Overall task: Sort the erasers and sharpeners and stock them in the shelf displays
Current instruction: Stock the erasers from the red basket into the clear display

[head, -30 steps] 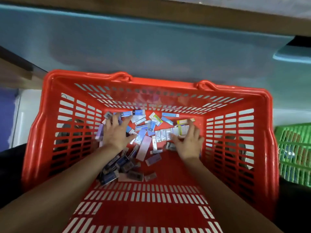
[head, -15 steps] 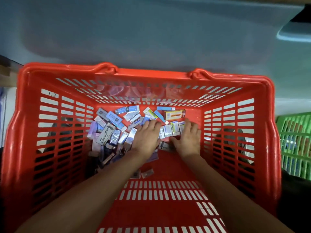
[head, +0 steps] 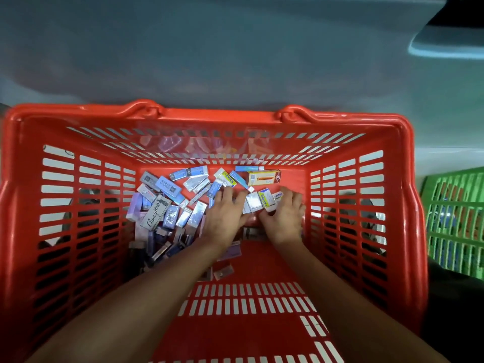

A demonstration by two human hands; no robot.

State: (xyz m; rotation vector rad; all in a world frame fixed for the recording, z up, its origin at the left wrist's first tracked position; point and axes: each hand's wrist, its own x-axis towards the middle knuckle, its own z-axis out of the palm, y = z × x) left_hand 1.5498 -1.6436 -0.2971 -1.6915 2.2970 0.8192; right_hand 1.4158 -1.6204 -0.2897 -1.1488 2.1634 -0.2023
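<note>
A red plastic basket [head: 78, 179] holds a loose heap of small boxed erasers [head: 167, 205] in blue, purple and white wrappers, mostly at its far left. A yellow and orange box [head: 263, 177] lies by the far wall. Both my arms reach into the basket. My left hand [head: 225, 216] and my right hand [head: 284, 218] flank a short row of white and yellow erasers [head: 259, 201]. They press on it from either side with fairly straight fingers and with both thumbs below it. Whether any sharpeners are in the heap I cannot tell.
A green slatted basket [head: 455, 221] stands at the right edge. A grey-blue surface [head: 209, 61] fills the view beyond the red basket. Two red handle hinges [head: 146, 108] sit on the far rim. The basket's near floor [head: 248, 310] carries nothing but a couple of stray erasers.
My left hand has left the heap at the left and moved right to the row of white erasers. Both hands have closed in on the row. The camera has tilted down.
</note>
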